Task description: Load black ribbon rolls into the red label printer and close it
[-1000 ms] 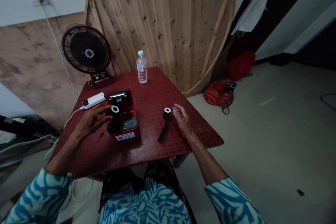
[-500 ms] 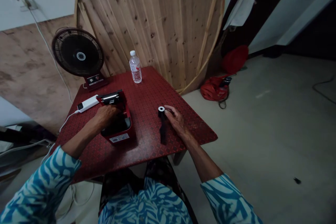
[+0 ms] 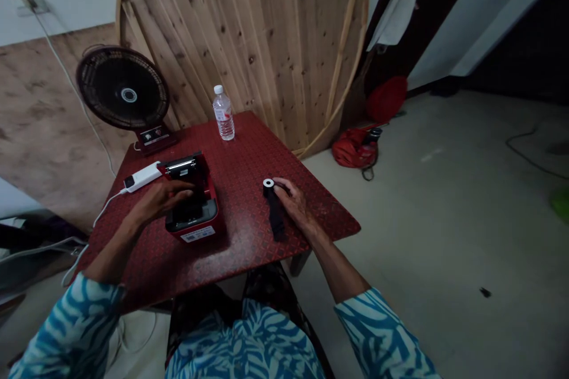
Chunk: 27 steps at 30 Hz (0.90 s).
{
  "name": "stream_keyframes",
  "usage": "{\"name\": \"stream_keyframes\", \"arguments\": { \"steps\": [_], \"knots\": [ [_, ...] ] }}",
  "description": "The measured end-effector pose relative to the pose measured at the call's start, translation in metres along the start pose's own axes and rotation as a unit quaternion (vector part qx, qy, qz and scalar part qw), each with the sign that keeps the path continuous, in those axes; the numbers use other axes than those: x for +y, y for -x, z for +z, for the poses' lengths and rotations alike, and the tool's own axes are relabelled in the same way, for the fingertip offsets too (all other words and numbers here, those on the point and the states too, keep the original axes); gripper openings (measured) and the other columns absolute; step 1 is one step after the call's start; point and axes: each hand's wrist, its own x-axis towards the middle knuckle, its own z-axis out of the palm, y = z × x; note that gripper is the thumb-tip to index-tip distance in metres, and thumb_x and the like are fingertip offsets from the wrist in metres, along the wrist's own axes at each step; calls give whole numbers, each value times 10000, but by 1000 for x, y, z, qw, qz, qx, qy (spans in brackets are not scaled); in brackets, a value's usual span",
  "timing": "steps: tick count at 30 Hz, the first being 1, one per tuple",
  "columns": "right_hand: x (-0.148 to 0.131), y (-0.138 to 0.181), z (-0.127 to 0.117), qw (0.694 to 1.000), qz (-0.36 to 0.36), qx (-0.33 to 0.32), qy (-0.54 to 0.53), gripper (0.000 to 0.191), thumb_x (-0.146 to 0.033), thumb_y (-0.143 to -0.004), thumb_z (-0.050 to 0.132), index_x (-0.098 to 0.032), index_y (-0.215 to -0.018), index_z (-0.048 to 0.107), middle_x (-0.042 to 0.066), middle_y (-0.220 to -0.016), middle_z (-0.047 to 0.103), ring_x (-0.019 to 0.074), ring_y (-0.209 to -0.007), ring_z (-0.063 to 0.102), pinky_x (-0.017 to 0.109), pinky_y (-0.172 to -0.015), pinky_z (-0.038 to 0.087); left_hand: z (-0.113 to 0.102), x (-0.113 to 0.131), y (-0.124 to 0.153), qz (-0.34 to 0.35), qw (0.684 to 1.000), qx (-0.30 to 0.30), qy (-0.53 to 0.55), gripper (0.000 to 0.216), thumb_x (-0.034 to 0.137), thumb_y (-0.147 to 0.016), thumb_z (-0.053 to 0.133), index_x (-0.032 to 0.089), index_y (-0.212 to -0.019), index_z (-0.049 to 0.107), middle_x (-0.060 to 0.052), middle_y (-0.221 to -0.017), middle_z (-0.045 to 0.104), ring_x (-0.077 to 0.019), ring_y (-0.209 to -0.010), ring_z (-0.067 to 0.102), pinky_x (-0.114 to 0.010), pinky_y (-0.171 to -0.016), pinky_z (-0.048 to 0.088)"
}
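Now L hand (image 3: 157, 200) over red-black plastic box (image 3: 198, 234), fingers apart, prob loading, while R hand (image 3: 294, 204) touches black white-cored roll (image 3: 267, 189) right of box, grip unclear, next needing pinch.

The left grip (image 3: 162, 198) hid part of the open red machine's (image 3: 200, 216) inside, and the print on its front label (image 3: 198, 234) was too small to read. Right of the machine, the right grip (image 3: 291, 198) covered one side of the black roll (image 3: 268, 184). Behind the machine, the picture's top edge cut off the wooden panel (image 3: 240, 35). Far to its right, a green thing (image 3: 560, 202) was cropped, and a dark scrap (image 3: 485, 292) was too small to identify.
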Motion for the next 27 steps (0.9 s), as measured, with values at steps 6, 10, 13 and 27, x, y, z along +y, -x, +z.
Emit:
{"name": "stream_keyframes", "arguments": {
  "steps": [6, 10, 13, 27],
  "knots": [
    [4, -3, 3, 997, 23, 62, -32, 440, -498, -760, 557, -189, -1064, 625, 118, -1156, 652, 244, -1089, 594, 438, -970, 438, 14, 2, 47, 30, 997, 69, 12, 374, 482, -818, 566, 232, -1069, 685, -63, -1017, 720, -222, -808, 672, -292, -700, 508],
    [5, -4, 2, 993, 38, 101, -38, 467, -519, -759, 558, -183, -1078, 615, 125, -1170, 643, 241, -1094, 588, 437, -960, 442, 29, 3, 50, 99, 984, 141, -36, 293, 383, -889, 478, 207, -934, 708, -76, -918, 717, -211, -800, 664, -311, -709, 493],
    [-4, -1, -6, 982, 39, 178, -39, 452, -506, -787, 534, -185, -1097, 604, 113, -1150, 649, 227, -1062, 601, 433, -950, 449, 34, 8, 56, 153, 963, 192, -108, 246, 340, -901, 494, 219, -941, 704, -70, -925, 709, -210, -856, 648, -345, -784, 463],
    [-93, -56, 148, 992, -58, -108, -29, 343, -394, -872, 497, -216, -1155, 573, 80, -1175, 601, 200, -1157, 523, 374, -1027, 378, 55, 15, 84, 197, 932, 213, -216, 229, 271, -887, 550, 213, -1090, 639, -90, -1041, 661, -234, -968, 592, -420, -895, 412]
  ]
}}
